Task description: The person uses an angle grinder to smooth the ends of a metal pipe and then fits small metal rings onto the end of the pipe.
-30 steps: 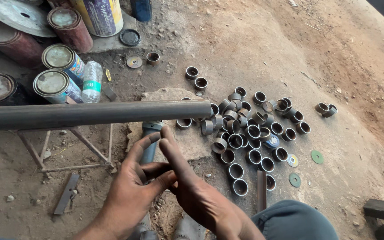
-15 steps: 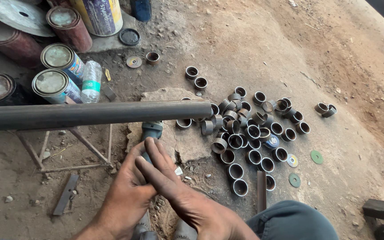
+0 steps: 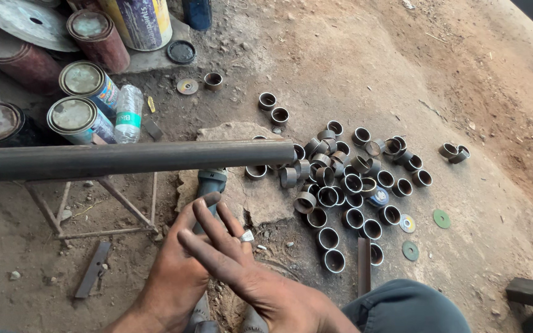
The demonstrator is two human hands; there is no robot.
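since 0.5 s ago right hand (image 3: 251, 277) has slid lower, fingers spread flat, gripping nothing | left hand (image 3: 177, 271) wrapped round grey grinder (image 3: 210, 184) body, under long dark steel pipe (image 3: 124, 159) | short cut metal rings (image 3: 340, 185) heaped on dusty ground, rusty-lidded cans (image 3: 72, 114) upper left

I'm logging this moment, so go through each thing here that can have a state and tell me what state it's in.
left hand: wrapped around the tool handle.
right hand: open, fingers spread, laid over the left.
tool handle: gripped, head hidden under the pipe.
long steel pipe: lying level on a stand.
cut rings: loose on the ground.
paint cans: lids shut.
plastic bottle: lying down.
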